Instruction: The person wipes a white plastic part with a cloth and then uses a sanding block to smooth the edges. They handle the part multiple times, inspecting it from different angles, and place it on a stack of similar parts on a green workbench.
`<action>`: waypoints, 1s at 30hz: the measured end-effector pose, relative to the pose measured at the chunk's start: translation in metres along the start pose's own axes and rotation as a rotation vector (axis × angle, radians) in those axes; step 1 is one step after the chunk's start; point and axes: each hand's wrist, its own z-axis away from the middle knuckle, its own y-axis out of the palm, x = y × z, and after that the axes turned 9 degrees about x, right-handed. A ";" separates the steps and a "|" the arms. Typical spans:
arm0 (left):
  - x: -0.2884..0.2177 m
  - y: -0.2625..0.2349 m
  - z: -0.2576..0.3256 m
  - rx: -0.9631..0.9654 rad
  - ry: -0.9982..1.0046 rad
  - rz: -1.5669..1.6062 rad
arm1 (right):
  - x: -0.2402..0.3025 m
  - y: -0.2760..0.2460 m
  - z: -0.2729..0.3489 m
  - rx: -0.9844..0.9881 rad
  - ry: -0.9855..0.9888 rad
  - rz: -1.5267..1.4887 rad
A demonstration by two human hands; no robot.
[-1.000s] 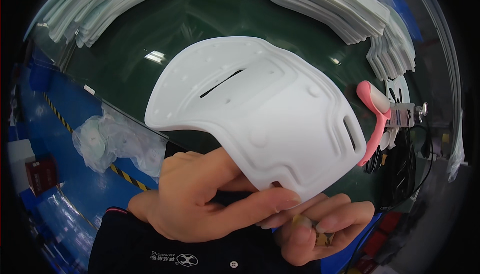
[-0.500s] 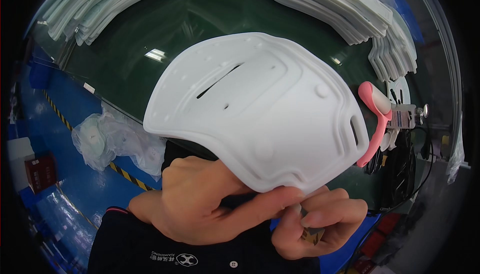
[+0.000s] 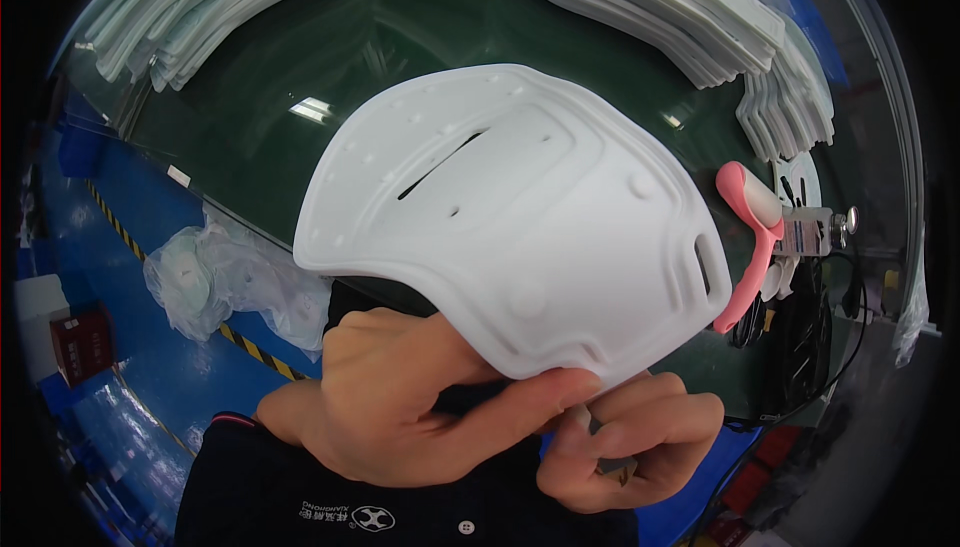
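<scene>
A white moulded plastic panel (image 3: 560, 237) is tilted up over the near edge of the dark green table. It has a rounded far end, a long slit, small holes and a slot near its right corner. My left hand (image 3: 420, 397) is closed on its near edge, thumb on top and fingers hidden beneath. Close to that thumb, at the panel's near corner, my right hand (image 3: 640, 437) pinches a small flat blade-like piece (image 3: 618, 469), greyish with a tan patch. Fingers cover most of this piece, and whether it touches the panel's edge I cannot tell.
Stacks of white moulded panels stand at the far left (image 3: 220, 7), far right (image 3: 650, 7) and right edge (image 3: 790, 107). A pink-and-white curved handle (image 3: 750, 242), a clear bottle (image 3: 808, 232) and black cables lie right of the panel. Plastic bags (image 3: 260, 282) lie at left.
My right hand has shifted slightly left and up along the panel's near corner. The panel's right end has moved a little left, and less of the small piece shows.
</scene>
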 end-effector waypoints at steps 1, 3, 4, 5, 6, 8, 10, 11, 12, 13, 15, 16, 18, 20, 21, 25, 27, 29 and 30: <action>-0.001 0.000 -0.001 0.020 0.003 -0.003 | 0.003 0.001 0.001 -0.046 0.009 0.035; -0.001 0.003 -0.004 0.034 0.023 0.008 | 0.003 0.002 0.000 -0.097 0.016 -0.061; 0.002 0.004 -0.003 0.013 0.039 0.014 | 0.001 0.003 0.000 -0.110 0.021 -0.119; 0.004 0.004 -0.003 -0.008 0.054 0.021 | 0.000 0.003 0.000 -0.110 0.019 -0.148; 0.004 0.004 -0.002 -0.002 0.038 0.012 | -0.001 0.003 0.000 -0.111 0.017 -0.176; 0.001 0.001 -0.001 0.019 0.009 -0.002 | 0.000 0.001 -0.001 -0.065 0.012 -0.122; -0.002 -0.001 -0.003 0.050 -0.002 -0.036 | 0.004 -0.004 -0.001 0.034 0.007 0.034; -0.003 -0.001 -0.004 0.066 -0.007 -0.053 | 0.004 -0.003 -0.001 0.007 0.014 0.019; -0.001 -0.001 -0.004 0.068 0.012 -0.041 | 0.004 -0.002 0.001 -0.020 0.021 0.005; 0.002 0.000 -0.003 0.065 0.032 -0.027 | 0.004 -0.001 0.001 -0.044 0.028 -0.010; 0.003 0.000 -0.003 0.073 0.039 -0.002 | 0.000 -0.001 -0.001 -0.065 0.007 -0.157; 0.002 -0.001 -0.003 0.086 0.027 0.009 | -0.001 -0.001 -0.001 -0.080 -0.004 -0.230; 0.001 0.000 -0.004 0.095 0.000 0.034 | -0.001 -0.004 0.000 -0.032 0.002 -0.127; 0.000 0.001 -0.003 0.077 -0.031 0.058 | -0.001 -0.004 -0.001 -0.004 -0.003 -0.048; 0.001 0.000 -0.003 0.073 -0.012 0.050 | 0.000 -0.003 -0.002 -0.004 -0.012 -0.015; 0.004 0.000 -0.004 0.096 0.040 0.035 | -0.006 0.001 0.001 -0.114 -0.048 -0.185; 0.000 0.000 -0.005 0.114 0.024 0.046 | -0.001 -0.001 0.002 -0.091 -0.019 -0.120; -0.002 0.000 -0.003 0.101 -0.032 0.059 | 0.001 -0.004 0.001 -0.029 0.002 -0.059; 0.001 0.000 -0.002 0.100 -0.004 0.053 | 0.003 -0.005 -0.002 0.014 0.007 -0.021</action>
